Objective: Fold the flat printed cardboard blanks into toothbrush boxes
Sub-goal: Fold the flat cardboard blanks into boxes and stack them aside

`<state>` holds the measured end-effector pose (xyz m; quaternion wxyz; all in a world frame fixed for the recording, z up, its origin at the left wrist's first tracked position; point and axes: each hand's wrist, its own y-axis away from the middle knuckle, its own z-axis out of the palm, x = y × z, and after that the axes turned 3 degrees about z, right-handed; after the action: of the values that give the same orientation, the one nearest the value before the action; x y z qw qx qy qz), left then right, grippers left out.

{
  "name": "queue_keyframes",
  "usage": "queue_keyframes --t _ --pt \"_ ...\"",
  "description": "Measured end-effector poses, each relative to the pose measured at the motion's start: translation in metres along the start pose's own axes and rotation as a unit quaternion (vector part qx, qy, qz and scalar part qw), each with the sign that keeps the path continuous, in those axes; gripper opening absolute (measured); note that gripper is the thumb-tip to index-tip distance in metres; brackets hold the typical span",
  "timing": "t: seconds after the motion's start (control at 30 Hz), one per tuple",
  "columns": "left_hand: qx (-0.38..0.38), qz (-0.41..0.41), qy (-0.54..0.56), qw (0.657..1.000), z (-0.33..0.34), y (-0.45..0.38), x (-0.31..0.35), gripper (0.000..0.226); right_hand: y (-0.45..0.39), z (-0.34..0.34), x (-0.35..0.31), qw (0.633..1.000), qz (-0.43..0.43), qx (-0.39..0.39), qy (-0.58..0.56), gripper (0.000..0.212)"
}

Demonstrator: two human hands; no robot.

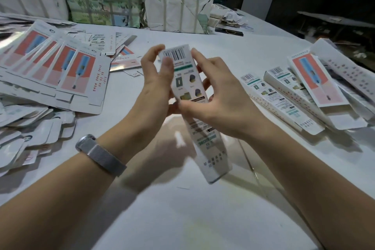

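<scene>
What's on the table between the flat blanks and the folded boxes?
Head view: both hands gripping one box; below it, bare table.

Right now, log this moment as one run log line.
step: folding box | left hand: grips box top | right hand: grips box middle | flat blanks: left | folded boxes: right

I see a white box (190, 95) with black barcode and green stripe, left flat blanks (79, 71) coral, pink and blue, my silver mesh watchband (101, 154), white table (182, 219)
</scene>
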<state>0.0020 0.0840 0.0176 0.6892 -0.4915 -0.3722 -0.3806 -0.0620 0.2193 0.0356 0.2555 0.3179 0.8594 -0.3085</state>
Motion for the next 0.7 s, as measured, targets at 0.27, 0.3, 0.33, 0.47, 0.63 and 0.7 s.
queue_keyframes --t 0.27,0.3,0.33,0.47,0.63,0.7 --pt "0.039 -0.017 -0.261 0.965 -0.010 -0.004 -0.013 0.051 -0.010 -0.041 0.010 0.985 0.138 0.029 0.096 0.068" --pt "0.055 -0.019 -0.272 0.961 -0.013 -0.005 -0.014 0.047 -0.013 -0.048 0.018 0.977 0.169 0.015 0.132 0.064" --pt "0.073 -0.022 -0.270 0.960 -0.018 -0.007 -0.014 0.044 -0.015 -0.055 0.026 0.964 0.193 -0.006 0.181 0.060" --pt "0.109 -0.006 -0.296 0.949 -0.036 -0.013 -0.014 0.030 -0.019 -0.070 0.063 0.920 0.245 -0.048 0.302 0.039" --pt "0.146 -0.007 -0.328 0.933 -0.060 -0.022 -0.016 0.022 -0.025 -0.086 0.091 0.907 0.280 0.004 0.316 0.031" --pt "0.162 -0.016 -0.340 0.926 -0.070 -0.026 -0.019 0.022 -0.024 -0.091 0.099 0.898 0.296 0.024 0.324 0.031"
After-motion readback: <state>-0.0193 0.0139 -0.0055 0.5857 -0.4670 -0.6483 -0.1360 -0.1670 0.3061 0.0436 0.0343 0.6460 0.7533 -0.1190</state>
